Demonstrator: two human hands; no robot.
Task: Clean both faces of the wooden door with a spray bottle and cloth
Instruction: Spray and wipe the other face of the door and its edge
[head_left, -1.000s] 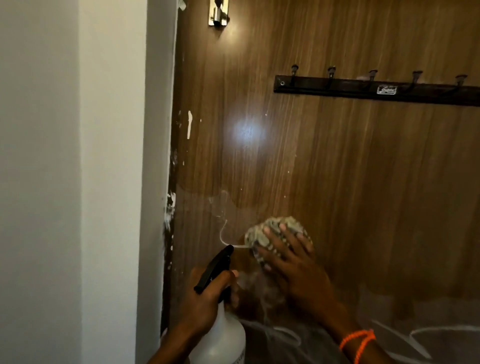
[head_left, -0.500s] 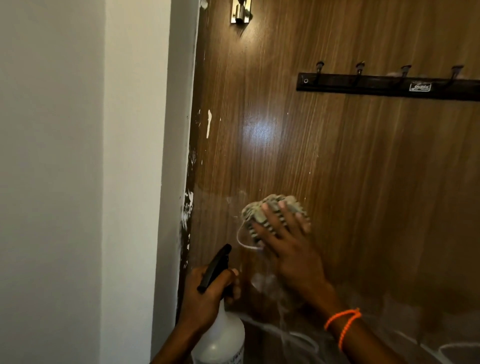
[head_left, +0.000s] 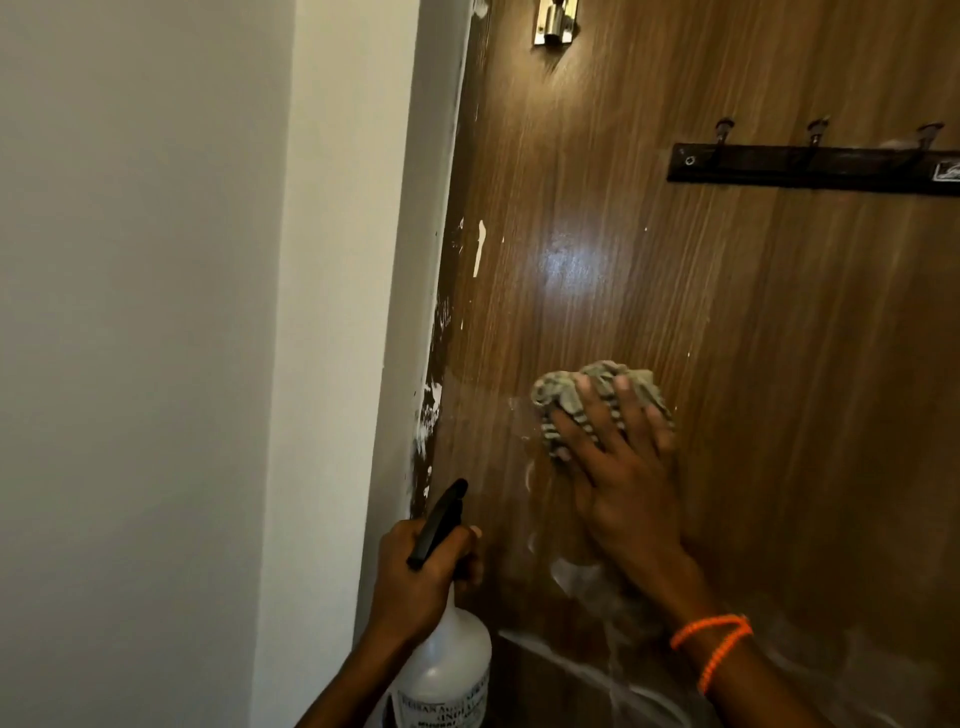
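Now the right hand (head_left: 618, 467) presses a soft, bunched cloth (head_left: 597, 395) flat-fingered against the wooden door (head_left: 727, 312), while the left hand (head_left: 415, 577) grips the spray bottle (head_left: 447, 670) by its neck; wet plastic likely feels slippery.

We have only one view, from a camera worn on the head, so no second view shares the scene. It looks forward and slightly up along the wooden door (head_left: 727, 312), close enough that the door fills the right half and the white wall (head_left: 156, 312) the left. Both hands enter from the bottom edge. The wide lens seems to tilt the door's edge.
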